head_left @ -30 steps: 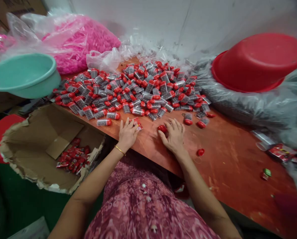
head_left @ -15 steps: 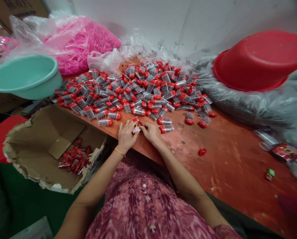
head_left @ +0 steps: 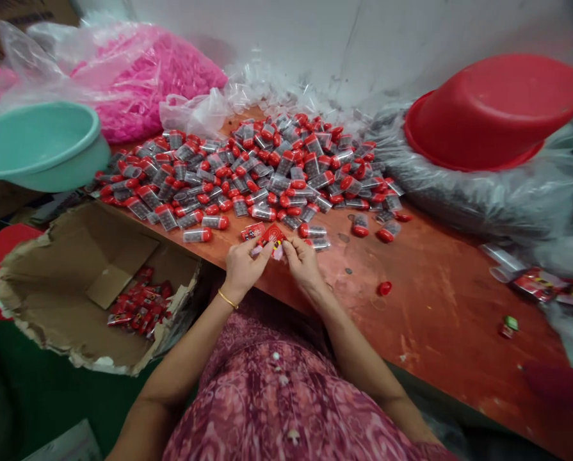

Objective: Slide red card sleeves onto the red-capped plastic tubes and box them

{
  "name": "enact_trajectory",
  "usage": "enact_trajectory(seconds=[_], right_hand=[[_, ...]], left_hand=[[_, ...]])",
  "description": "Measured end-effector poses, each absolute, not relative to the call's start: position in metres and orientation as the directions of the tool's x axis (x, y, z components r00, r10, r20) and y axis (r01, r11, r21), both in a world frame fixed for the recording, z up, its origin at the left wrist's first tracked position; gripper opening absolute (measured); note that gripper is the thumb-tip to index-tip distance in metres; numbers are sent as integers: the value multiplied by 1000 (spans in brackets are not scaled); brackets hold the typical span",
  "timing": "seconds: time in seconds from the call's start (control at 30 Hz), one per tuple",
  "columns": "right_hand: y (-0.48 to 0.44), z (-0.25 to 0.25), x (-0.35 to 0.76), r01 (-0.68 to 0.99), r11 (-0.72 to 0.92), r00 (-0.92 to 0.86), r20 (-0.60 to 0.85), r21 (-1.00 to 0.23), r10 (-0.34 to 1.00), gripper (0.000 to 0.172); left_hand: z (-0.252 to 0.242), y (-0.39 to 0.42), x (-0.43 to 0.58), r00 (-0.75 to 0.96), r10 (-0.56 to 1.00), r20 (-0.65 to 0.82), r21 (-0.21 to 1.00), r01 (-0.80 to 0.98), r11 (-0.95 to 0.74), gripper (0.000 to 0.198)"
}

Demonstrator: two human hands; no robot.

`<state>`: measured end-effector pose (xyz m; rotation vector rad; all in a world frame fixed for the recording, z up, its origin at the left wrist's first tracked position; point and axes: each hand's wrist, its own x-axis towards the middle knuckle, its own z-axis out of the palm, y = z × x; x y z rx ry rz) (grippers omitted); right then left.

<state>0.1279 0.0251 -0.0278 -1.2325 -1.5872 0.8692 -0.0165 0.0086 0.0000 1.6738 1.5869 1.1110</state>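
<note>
Between my two hands is a small red printed card [head_left: 273,235], with yellow, black and pale marks on its lower part. My left hand [head_left: 245,264] pinches its left side, and a gold bangle circles that wrist. The fingers of my right hand [head_left: 304,259] close on its right edge. Just behind my left fingertips, a second red printed piece [head_left: 251,231] lies on the table. Beyond the hands spreads a big heap of clear capsule-shaped containers [head_left: 267,169] with red caps and dark contents. Two of them lie beside my right fingers.
A torn cardboard box [head_left: 41,288] with red packets [head_left: 145,307] stands at lower left. A teal basin [head_left: 41,144] and a bag of pink pieces [head_left: 146,77] are behind it. At right, an upturned red tub [head_left: 492,115] rests on plastic bags. A red cap [head_left: 385,288] lies on the table [head_left: 435,333].
The red card is now lifted and held up between both hands, with more of its face showing. A second red piece shows behind it. The view has shifted slightly.
</note>
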Motion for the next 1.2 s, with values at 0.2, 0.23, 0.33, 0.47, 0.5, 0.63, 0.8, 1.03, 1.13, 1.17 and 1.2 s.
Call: enact_trajectory(seconds=[0.2,0.23,0.33,0.47,0.5,0.63,0.8,1.03,1.13,1.17,1.2], right_hand=[[5,-21,121,511,308,-32,341,-802,940,31],[3,-22,119,511,304,-26,339,-804,941,30],[-2,-23,116,473,279,1,317,-836,948,28],[-6,-24,118,398,252,-15,269,-882,963,30],[-6,-23,120,379,244,-32,251,-893,967,30],[-6,-21,124,355,231,-60,224,-906,973,33],[-11,-18,117,208,150,-32,147,-967,989,32],[-10,-22,116,133,112,-36,108,-985,994,29],[-10,-24,120,240,159,14,167,-958,986,34],[-11,-25,120,268,164,36,180,-950,983,37],[-11,-25,121,289,167,52,190,-943,980,40]], left_hand=[[2,-3,-1,-109,983,-147,987,-77,140,30],[-1,-5,2,-123,971,-206,972,-142,189,32],[-8,-8,7,-160,942,-296,935,-248,252,36],[-11,-7,7,-228,958,-175,980,-135,147,29],[-11,-6,7,-230,963,-143,988,-91,126,28],[-8,-3,12,-219,973,-74,996,34,83,26],[-8,-3,18,-250,963,-100,995,-30,95,33],[-10,-4,12,-243,957,-161,983,-122,134,32],[-6,-9,12,-131,964,-230,954,-226,197,33],[-5,-11,11,-81,961,-265,935,-265,235,34],[-2,-13,10,-34,951,-308,910,-303,284,34]])
